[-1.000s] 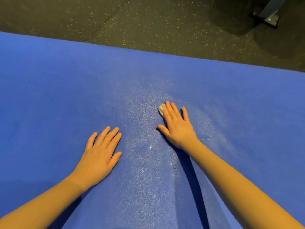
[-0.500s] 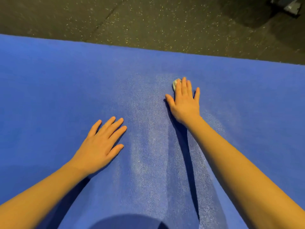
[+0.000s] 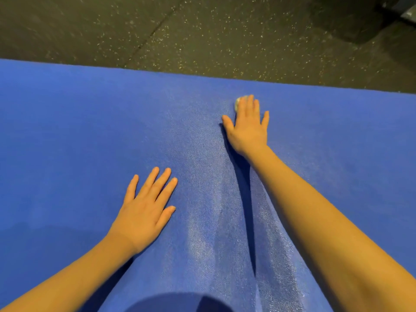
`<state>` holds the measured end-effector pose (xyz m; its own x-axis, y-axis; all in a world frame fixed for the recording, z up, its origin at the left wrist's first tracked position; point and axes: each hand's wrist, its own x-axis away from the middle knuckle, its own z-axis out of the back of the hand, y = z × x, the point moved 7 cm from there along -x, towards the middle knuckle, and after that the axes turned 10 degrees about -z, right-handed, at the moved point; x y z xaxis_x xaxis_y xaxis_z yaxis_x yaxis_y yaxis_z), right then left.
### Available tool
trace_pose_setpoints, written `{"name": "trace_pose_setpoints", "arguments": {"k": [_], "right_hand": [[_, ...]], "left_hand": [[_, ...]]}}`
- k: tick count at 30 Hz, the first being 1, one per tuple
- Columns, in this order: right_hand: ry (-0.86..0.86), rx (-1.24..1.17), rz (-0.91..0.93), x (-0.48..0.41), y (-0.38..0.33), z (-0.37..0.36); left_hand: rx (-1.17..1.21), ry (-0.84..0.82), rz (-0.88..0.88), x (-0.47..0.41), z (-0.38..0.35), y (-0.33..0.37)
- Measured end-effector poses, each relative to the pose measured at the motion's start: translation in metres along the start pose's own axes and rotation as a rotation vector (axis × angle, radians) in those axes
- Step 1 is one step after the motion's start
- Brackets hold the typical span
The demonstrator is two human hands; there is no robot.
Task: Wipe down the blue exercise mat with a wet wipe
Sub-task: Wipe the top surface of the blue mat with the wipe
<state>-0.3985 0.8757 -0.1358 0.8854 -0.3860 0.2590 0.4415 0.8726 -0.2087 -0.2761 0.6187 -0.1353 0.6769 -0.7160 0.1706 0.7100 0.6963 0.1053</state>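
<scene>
A blue exercise mat (image 3: 67,131) fills most of the view, seen from above. The right hand (image 3: 247,129) lies flat near the mat's far edge, fingers straight and close together, pressing a wadded wet wipe (image 3: 239,103) under the fingertips (only a pale sliver shows). The left hand (image 3: 146,210) rests nearer, fingers spread, flat on the mat. A damp sheen (image 3: 202,210) runs between the arms. Wiping well probably means even pressure and overlapping passes toward the dry sides, because the small wad could slip free. Speckled dark floor (image 3: 202,30) lies beyond the mat, and nothing appears to block the stroke.
</scene>
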Motion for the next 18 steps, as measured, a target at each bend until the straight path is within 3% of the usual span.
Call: {"name": "trace_pose_setpoints", "arguments": {"k": [3,6,8,14,18], "right_hand": [[0.059,0.149,0.239,0.008,-0.013,-0.001],[0.164,0.276,0.095,-0.010,0.005,0.013],[0.159,0.183,-0.052,-0.008,0.007,0.014],[0.057,0.093,0.172,0.037,-0.016,-0.014],[0.084,0.114,0.056,-0.005,-0.005,0.001]], "left_hand": [[-0.002,-0.005,-0.017,0.000,0.000,-0.002],[0.003,-0.013,-0.026,0.001,-0.001,-0.002],[0.004,-0.013,-0.022,0.001,-0.001,-0.002],[0.004,-0.009,-0.022,0.001,0.000,-0.002],[-0.002,-0.018,-0.033,0.002,-0.001,-0.002]]}}
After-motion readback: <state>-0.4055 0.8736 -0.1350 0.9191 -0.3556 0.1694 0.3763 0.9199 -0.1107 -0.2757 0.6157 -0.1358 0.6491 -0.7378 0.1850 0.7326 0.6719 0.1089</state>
